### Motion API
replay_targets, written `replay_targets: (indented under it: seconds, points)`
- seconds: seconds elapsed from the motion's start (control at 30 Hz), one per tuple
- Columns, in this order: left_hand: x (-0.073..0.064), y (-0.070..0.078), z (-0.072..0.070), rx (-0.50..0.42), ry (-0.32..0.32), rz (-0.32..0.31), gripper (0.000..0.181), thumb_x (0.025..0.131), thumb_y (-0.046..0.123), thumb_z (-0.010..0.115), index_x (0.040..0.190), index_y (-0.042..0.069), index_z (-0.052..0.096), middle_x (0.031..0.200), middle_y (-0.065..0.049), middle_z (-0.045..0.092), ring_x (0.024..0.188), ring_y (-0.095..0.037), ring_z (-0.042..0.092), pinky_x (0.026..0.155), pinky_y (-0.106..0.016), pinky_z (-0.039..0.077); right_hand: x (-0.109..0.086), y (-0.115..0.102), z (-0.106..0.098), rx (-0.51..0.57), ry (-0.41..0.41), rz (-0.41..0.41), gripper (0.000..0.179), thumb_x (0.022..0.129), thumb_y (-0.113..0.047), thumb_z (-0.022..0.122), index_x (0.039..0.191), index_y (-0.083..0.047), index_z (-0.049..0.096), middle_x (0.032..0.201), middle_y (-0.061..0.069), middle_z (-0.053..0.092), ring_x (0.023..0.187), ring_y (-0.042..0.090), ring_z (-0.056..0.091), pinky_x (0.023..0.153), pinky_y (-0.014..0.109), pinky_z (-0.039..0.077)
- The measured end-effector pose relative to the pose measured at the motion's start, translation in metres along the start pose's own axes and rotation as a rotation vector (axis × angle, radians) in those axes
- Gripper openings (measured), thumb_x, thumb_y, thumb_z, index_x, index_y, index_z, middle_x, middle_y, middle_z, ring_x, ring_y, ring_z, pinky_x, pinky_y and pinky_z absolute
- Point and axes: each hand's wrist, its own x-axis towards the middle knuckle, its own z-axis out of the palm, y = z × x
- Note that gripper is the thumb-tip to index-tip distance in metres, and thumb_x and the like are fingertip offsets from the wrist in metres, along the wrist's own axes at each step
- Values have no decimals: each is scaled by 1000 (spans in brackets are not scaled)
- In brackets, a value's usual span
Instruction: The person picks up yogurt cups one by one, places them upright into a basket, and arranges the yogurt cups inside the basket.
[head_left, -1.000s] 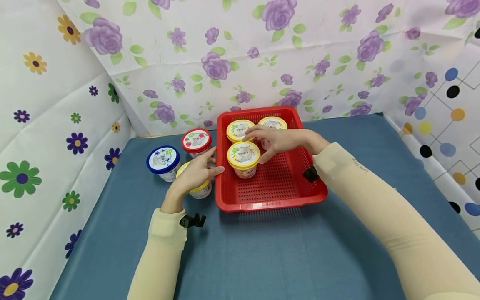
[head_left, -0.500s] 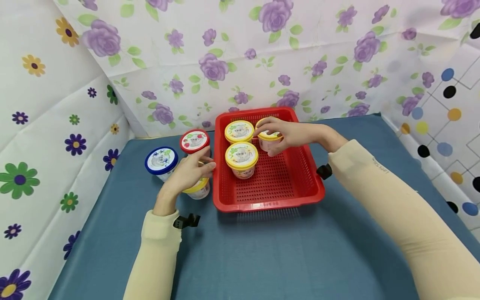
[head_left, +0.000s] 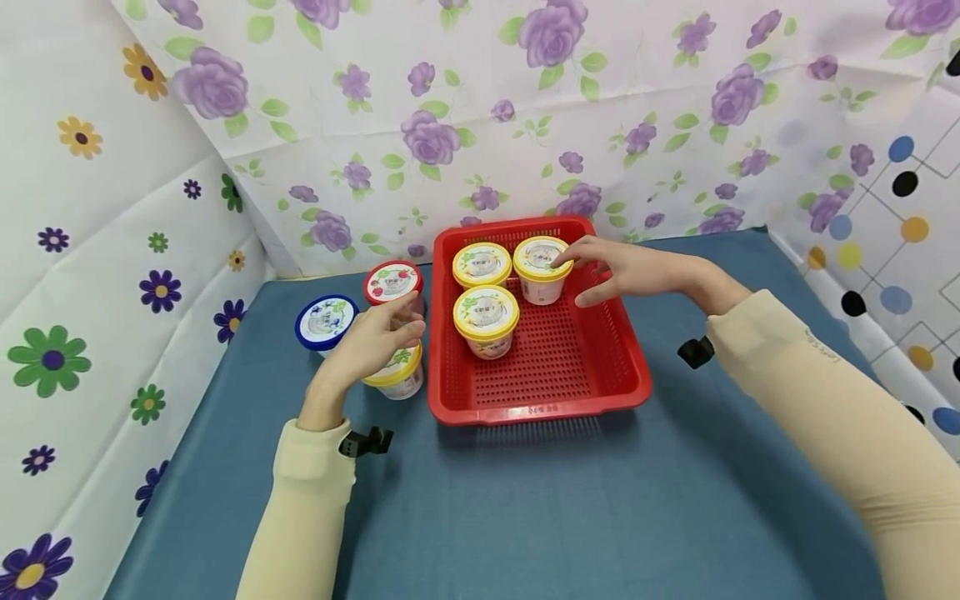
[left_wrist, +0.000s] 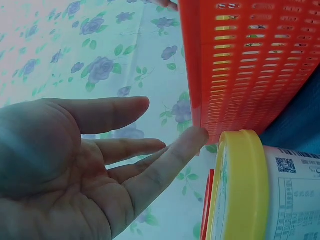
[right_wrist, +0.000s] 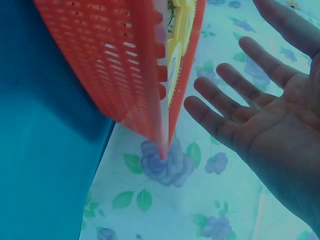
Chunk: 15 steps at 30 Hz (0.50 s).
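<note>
A red plastic basket stands mid-table with three yellow-lidded tubs in it: a back-left tub, a front-left tub and a back-right tub. My right hand hovers over the basket's right rim, fingers spread and holding nothing, its fingertips by the back-right tub. Left of the basket, my left hand is above another yellow-lidded tub, partly covering it; the left wrist view shows relaxed fingers and an open palm. Beside it are a red-lidded tub and a blue-lidded tub.
Blue cloth covers the table. Behind it hangs a white sheet with purple roses. Patterned sheets also close off the left and right sides.
My right hand has drawn back rightward from the tubs toward the basket's right rim. The left hand has shifted slightly left, away from the basket. The tubs stay in place.
</note>
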Motion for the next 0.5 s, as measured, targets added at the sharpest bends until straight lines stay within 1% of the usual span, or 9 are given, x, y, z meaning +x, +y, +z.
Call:
replay_targets:
  seconds: [0.13,0.17,0.3,0.5]
  points:
    - [0,0,0,48,39,25,59,108,21,57,162,9,37,138,-17,63,116,-33,67,101,-51,55,-8,7,0,23,50,11,62,98,-26,74,152,-10,48,153,15,43,141,37,40,116,64,34]
    - [0,0,0,54,50,32,58,108,20,57,161,8,38,137,-17,64,117,-33,66,101,-51,55,-10,9,0,26,64,18,61,99,-27,73,152,-9,48,153,15,44,141,37,41,116,64,34]
    - [0,2,-1,67,83,63,55,107,17,58,160,8,42,134,-16,66,120,-34,62,102,-53,53,-20,14,1,36,125,55,60,101,-28,71,151,-7,48,148,15,49,137,38,46,114,62,39]
    - [-2,1,-4,75,86,97,53,107,17,57,158,9,45,133,-15,66,124,-34,62,105,-53,52,-35,22,4,25,209,99,61,102,-31,69,153,-5,46,141,16,54,126,34,54,106,60,47]
